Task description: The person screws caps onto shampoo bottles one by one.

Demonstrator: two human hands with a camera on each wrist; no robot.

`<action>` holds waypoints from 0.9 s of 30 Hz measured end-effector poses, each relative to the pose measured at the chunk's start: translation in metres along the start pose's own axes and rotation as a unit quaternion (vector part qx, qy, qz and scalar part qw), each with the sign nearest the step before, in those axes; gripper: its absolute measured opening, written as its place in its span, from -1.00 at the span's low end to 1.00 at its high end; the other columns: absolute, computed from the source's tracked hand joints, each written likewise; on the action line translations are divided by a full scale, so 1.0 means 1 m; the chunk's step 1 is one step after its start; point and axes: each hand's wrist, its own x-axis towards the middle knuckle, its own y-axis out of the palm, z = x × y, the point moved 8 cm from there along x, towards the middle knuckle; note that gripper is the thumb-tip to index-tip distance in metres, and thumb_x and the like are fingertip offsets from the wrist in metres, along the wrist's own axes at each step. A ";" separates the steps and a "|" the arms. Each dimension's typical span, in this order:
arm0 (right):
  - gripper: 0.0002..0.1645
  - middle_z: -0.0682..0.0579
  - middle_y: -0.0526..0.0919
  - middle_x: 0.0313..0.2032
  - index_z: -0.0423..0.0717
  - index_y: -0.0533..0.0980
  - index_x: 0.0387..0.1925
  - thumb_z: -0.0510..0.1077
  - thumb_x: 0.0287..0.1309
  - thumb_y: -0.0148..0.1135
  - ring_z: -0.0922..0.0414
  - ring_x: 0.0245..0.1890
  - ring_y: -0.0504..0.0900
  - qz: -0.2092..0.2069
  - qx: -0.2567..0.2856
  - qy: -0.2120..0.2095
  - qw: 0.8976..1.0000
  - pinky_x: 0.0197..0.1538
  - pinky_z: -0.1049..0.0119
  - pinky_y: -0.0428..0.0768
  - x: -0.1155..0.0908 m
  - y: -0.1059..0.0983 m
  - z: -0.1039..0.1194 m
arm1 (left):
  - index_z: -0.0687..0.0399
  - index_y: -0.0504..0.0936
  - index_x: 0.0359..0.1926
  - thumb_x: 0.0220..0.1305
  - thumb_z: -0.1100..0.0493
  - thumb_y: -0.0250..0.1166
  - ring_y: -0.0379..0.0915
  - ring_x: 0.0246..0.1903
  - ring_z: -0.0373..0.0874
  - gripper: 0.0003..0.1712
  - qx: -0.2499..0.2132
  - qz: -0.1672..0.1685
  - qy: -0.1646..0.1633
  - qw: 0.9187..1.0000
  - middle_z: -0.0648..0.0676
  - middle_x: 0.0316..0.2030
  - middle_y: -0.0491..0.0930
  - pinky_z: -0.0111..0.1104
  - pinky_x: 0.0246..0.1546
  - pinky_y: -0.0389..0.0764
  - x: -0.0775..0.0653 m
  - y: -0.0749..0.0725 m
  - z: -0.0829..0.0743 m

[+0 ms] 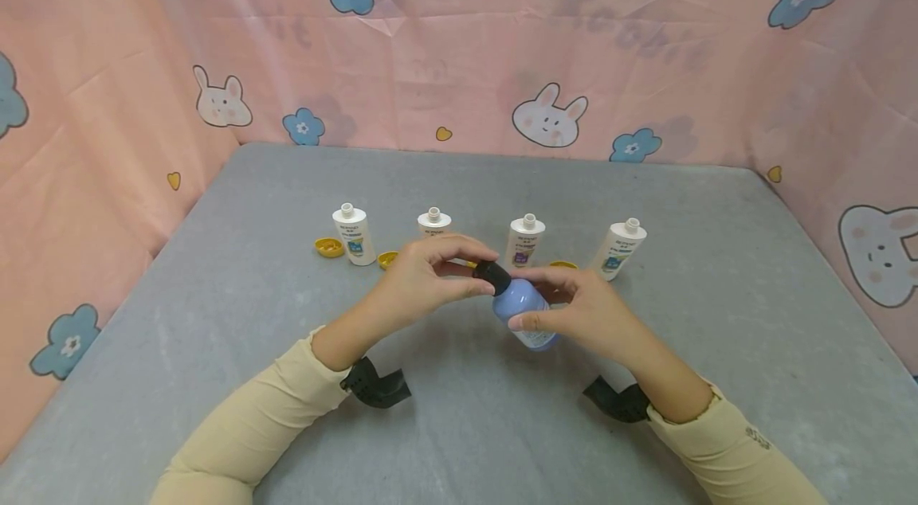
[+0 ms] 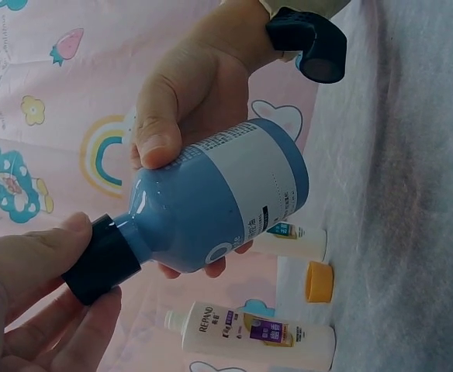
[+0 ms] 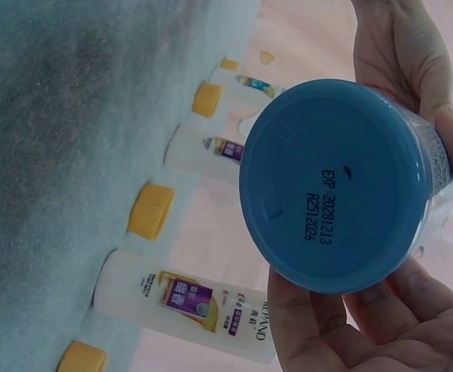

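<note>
Tilted above the table is a blue bottle with a white label; its base, printed with a date, faces the right wrist view. My right hand grips the bottle's body, thumb on the near side and fingers behind. The black cap sits on the neck, pinched between the thumb and fingers of my left hand. In the left wrist view the cap meets the narrow neck of the bottle. Behind the hands stands a white bottle with no cap on its neck.
More uncapped white bottles stand in the row, the rightmost bottle at the right. Yellow caps lie between them on the grey table. A pink printed curtain hangs behind and at both sides.
</note>
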 end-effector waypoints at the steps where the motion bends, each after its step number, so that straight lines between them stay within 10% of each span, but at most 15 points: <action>1: -0.33 -0.10 0.62 0.09 -0.07 0.59 0.17 -0.02 -0.01 0.55 0.03 0.01 0.60 -0.001 0.000 0.000 1.000 0.13 0.12 0.59 0.000 0.000 0.000 | 0.23 0.70 -0.02 0.10 0.33 0.48 0.67 -0.03 -0.06 -0.63 0.001 0.001 -0.001 1.000 0.15 -0.03 0.66 -0.44 0.00 0.67 0.000 0.000 0.000; 15: -0.33 -0.09 0.63 0.08 -0.06 0.59 0.17 -0.01 -0.02 0.56 0.04 0.00 0.61 0.000 -0.001 -0.002 1.000 0.11 0.13 0.60 0.000 0.000 -0.001 | 0.15 0.61 0.16 0.10 0.29 0.50 0.57 0.15 -0.07 -0.45 -0.007 0.015 -0.024 1.000 0.11 0.13 0.62 -0.40 0.17 0.58 0.000 0.000 0.003; 27: -0.32 -0.10 0.62 0.07 -0.05 0.60 0.16 0.02 -0.03 0.57 0.03 0.00 0.61 0.001 -0.007 0.008 1.000 0.10 0.14 0.60 0.000 0.001 -0.001 | 0.04 0.74 -0.05 0.11 0.13 0.52 0.67 -0.14 -0.20 -0.65 0.007 -0.021 -0.095 0.995 0.00 -0.14 0.74 -0.35 -0.09 0.71 0.000 -0.010 0.012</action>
